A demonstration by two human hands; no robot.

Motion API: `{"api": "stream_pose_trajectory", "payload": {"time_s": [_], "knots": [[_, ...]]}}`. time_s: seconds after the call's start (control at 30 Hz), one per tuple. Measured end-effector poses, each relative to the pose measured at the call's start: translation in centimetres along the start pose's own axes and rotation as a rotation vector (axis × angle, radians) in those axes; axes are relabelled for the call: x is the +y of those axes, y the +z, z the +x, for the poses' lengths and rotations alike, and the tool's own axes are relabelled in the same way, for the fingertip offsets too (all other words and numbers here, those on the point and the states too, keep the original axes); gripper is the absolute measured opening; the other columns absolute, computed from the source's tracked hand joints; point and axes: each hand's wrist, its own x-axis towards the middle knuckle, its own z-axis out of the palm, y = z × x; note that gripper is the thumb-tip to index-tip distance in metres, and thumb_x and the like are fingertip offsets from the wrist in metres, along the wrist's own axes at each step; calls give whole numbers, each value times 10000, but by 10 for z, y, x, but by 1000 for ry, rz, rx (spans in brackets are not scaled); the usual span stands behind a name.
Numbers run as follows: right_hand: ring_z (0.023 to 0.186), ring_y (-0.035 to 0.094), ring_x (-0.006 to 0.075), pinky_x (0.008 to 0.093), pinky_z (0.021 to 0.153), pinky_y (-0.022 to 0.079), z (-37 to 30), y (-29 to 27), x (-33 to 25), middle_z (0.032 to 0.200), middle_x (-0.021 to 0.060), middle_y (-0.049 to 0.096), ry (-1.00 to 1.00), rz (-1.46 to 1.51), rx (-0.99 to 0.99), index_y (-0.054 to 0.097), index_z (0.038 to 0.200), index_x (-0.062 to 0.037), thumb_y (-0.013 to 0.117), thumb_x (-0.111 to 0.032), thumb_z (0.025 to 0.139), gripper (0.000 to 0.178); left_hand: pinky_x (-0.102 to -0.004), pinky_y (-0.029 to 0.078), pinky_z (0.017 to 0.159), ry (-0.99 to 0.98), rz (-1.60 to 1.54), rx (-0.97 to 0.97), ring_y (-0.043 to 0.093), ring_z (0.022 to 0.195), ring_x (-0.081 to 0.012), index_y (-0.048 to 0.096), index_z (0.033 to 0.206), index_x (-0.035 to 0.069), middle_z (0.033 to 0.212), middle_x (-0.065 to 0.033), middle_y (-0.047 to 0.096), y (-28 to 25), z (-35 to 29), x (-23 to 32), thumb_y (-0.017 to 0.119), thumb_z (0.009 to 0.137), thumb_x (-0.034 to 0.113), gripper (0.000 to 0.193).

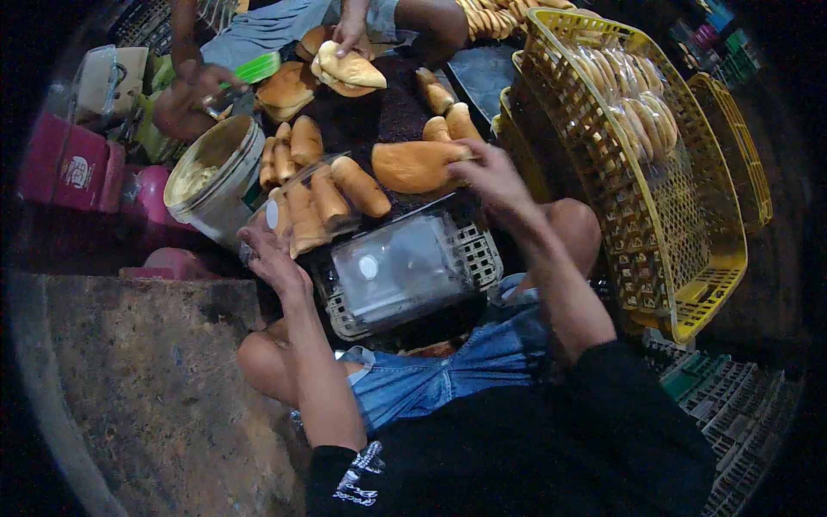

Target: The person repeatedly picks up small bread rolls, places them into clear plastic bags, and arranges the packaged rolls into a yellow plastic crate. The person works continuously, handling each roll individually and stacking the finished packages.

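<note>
My right hand (pixel 498 177), slightly blurred, grips the end of a flat golden bread roll (pixel 415 166) held above the dark work surface. My left hand (pixel 274 257) is closed on the edge of a clear plastic bag (pixel 320 191) with a white oval label. Through and around that bag show several long rolls (pixel 360 186). Between my knees, a stack of clear plastic bags (pixel 398 265) lies on a cream plastic crate (pixel 481 255). More rolls (pixel 448 126) lie just beyond my right hand.
Opposite, a co-worker's hand (pixel 351 33) holds an opened bun (pixel 349 71); their other hand (pixel 202 93) is near a green-handled tool (pixel 257 68). A white bucket (pixel 250 177) with pale filling stands left. A yellow basket (pixel 642 289) with bagged bread (pixel 642 129) leans at right.
</note>
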Motion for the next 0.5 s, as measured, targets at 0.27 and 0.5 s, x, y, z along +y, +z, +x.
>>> {"api": "stream_pose_trajectory", "payload": {"time_s": [0.27, 0.5], "knots": [[1172, 572, 219, 326, 1032, 448, -30, -44, -55, 1279, 160, 586, -121, 285, -230, 501, 1349, 44, 540, -95, 833, 536, -492, 503, 1007, 245, 4, -516, 538, 1230, -279, 366, 1445, 64, 1464, -98, 414, 44, -28, 10, 500, 998, 495, 635], [1183, 543, 186, 344, 999, 458, -60, 34, -86, 1241, 118, 582, -108, 319, -96, 463, 1344, -14, 686, -118, 877, 528, -405, 546, 946, -376, -565, -488, 606, 1146, -229, 445, 1408, 77, 1338, -83, 563, 61, -95, 36, 595, 969, 408, 571]]}}
